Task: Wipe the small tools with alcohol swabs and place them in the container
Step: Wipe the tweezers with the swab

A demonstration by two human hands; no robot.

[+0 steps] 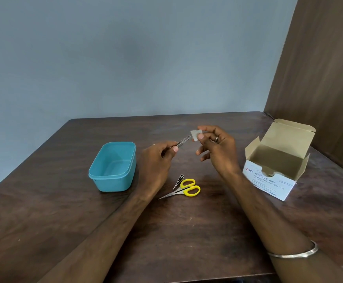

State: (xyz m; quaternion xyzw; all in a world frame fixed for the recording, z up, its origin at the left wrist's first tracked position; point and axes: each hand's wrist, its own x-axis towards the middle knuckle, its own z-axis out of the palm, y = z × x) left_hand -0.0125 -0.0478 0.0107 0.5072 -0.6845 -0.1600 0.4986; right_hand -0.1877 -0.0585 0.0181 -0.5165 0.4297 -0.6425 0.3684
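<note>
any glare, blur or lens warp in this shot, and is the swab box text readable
Head view: soft, even light, with faint shadows beside the teal container and scissors. Wide-angle warp bows the table edges. The tweezers in the left hand look slightly soft. "Alcohol Swabs" reads on the box; the finer print is blurred.

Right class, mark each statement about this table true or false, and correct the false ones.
1. The left hand holds tweezers. True.
2. The right hand holds scissors. False: it pinches a swab; the scissors lie on the table.
3. The blue container holds tools. False: it looks empty.
4. The swab box stands open. True.
</note>
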